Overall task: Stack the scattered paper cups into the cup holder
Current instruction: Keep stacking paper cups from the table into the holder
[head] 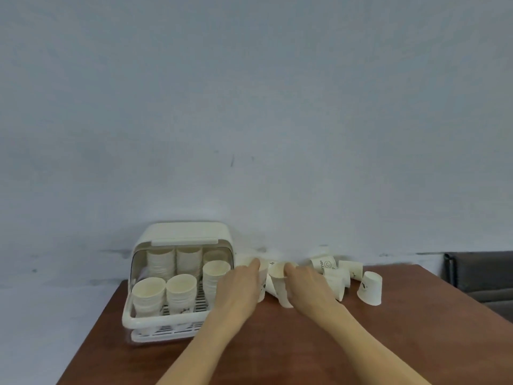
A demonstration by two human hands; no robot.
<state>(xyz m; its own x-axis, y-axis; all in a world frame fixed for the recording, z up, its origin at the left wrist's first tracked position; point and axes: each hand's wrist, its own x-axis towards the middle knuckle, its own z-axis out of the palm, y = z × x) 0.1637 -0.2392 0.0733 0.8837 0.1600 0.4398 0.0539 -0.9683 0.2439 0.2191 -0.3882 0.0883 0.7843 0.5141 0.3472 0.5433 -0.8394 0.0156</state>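
Observation:
A cream cup holder [130,319] with its lid flipped up stands at the table's far left, filled with several stacks of white paper cups [177,294]. To its right my left hand [243,287] grips an upright paper cup [263,284] whose body is mostly hidden behind the hand. My right hand [306,284] grips a second upright paper cup [280,284] right beside the first. Several scattered cups [370,289] stand upside down or lie tilted further right, near the wall.
The brown wooden table [277,351] ends at a pale wall behind the cups. A dark sofa or chair [477,273] sits past the table's right edge. The table's left edge runs close by the holder.

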